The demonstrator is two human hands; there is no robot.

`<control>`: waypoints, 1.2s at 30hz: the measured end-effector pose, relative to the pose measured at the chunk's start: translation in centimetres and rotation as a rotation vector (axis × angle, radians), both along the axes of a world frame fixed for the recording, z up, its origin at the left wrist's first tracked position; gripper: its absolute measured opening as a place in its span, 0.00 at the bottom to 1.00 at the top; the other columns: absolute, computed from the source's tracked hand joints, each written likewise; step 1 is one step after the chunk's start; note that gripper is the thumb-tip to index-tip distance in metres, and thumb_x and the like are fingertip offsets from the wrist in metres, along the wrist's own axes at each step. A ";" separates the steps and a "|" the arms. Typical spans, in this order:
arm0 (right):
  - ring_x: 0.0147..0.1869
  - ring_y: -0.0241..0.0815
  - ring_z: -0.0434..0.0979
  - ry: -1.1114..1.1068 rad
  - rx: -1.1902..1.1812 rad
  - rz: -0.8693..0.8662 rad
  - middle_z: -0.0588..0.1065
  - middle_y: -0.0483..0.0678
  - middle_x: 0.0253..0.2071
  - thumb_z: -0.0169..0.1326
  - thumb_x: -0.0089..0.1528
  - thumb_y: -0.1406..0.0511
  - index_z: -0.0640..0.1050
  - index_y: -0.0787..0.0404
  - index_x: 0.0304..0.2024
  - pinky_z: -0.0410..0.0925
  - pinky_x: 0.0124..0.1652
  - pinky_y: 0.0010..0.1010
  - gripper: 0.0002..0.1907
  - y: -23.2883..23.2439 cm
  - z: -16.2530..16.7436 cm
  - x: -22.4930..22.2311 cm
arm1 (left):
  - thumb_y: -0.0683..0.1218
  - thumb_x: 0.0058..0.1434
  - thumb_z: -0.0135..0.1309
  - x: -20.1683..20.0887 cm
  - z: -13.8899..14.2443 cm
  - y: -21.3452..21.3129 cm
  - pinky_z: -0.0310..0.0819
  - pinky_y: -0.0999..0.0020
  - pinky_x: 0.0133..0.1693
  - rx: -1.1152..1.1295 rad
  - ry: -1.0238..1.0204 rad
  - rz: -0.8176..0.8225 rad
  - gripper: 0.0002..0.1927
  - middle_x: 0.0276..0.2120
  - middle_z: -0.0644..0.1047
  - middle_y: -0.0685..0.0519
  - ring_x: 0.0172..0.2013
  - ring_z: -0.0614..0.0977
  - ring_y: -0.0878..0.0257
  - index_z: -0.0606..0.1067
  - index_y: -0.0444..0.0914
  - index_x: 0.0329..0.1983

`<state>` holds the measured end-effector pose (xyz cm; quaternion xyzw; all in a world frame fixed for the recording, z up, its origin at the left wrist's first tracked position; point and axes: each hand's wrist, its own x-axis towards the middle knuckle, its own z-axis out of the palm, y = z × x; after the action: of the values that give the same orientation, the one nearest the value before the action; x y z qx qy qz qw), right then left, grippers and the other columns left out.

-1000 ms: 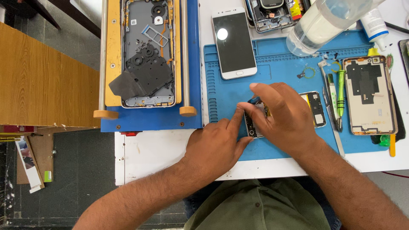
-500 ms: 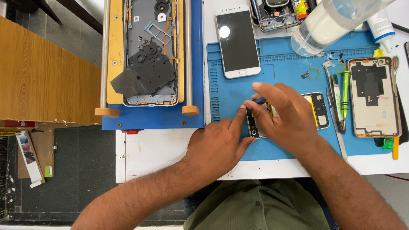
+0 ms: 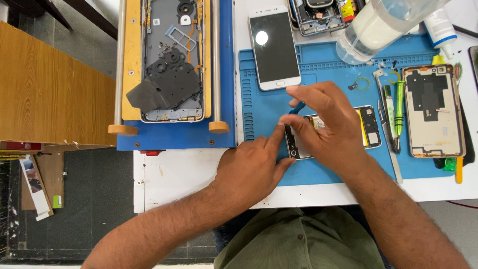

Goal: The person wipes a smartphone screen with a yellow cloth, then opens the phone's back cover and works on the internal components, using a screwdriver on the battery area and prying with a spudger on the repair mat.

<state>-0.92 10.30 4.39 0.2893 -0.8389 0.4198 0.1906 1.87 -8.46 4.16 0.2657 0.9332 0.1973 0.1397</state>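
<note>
— On the blue mat (image 3: 259, 114), what is that flat thing under the hands?

— An opened phone (image 3: 368, 130), lying flat with its back off. You can see a yellow strip and little dark and shiny parts inside. It sits near the middle of the mat, which looks soft and rubbery, with small square pockets along the top.

— What is the left hand (image 3: 251, 167) doing?

— It rests on the mat, knuckles up, fingers mostly curled in. One finger is stretched out and presses on the left end of the opened phone. It holds nothing.

— And the right hand (image 3: 331, 127)?

— It bends down over the phone from the right and hides most of it. The thumb and first finger are pinched close on a small blue tool (image 3: 297, 106). Only a bit of the tool pokes out, so I cannot tell its shape.

— How are the arms?

— Both forearms come up from the bottom and point in toward the phone.

— What else is around?

— A white phone (image 3: 274, 47) with a smooth dark screen lies at the top of the mat. A gold phone back (image 3: 434, 112) lies on the right, beside green tools (image 3: 399, 112). A clear plastic bottle (image 3: 383, 25) lies on its side. On the left, a grey phone frame (image 3: 172, 60) sits in a yellow and blue holder (image 3: 132, 65).
</note>
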 end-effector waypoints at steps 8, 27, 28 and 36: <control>0.53 0.47 0.78 0.008 -0.027 -0.028 0.76 0.54 0.49 0.61 0.65 0.69 0.65 0.56 0.69 0.73 0.51 0.34 0.31 0.4 -0.1 0.6 | 0.58 0.67 0.54 0.0 0.2 -0.2 0.81 0.56 0.29 -0.004 -0.054 -0.020 0.38 0.34 0.77 0.48 0.33 0.83 0.56 0.60 0.34 0.72; 0.43 0.34 0.79 -0.184 -0.103 -0.080 0.79 0.47 0.47 0.56 0.72 0.71 0.69 0.53 0.69 0.72 0.37 0.22 0.24 1.0 -0.4 0.8 | 0.58 0.67 0.52 -0.2 0.8 -0.1 0.82 0.54 0.33 -0.028 -0.149 -0.027 0.39 0.36 0.77 0.48 0.36 0.83 0.56 0.56 0.37 0.74; 0.40 0.33 0.80 -0.320 -0.151 -0.094 0.81 0.46 0.47 0.54 0.71 0.71 0.68 0.54 0.69 0.72 0.36 0.22 0.24 1.1 -0.4 0.8 | 0.58 0.67 0.52 -0.2 0.8 -0.1 0.82 0.55 0.33 -0.023 -0.137 -0.029 0.39 0.36 0.77 0.48 0.36 0.83 0.56 0.56 0.36 0.74; 0.54 0.40 0.82 -0.195 -0.122 0.035 0.79 0.51 0.52 0.52 0.71 0.73 0.66 0.56 0.71 0.76 0.45 0.27 0.26 1.2 -0.5 0.8 | 0.58 0.67 0.53 -0.1 0.8 -0.3 0.81 0.56 0.33 -0.012 -0.135 -0.037 0.39 0.35 0.76 0.48 0.36 0.82 0.57 0.57 0.34 0.74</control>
<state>-0.15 11.46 3.89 0.2495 -0.8211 0.4996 0.1179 1.79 -8.75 4.93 0.2682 0.9178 0.2067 0.2074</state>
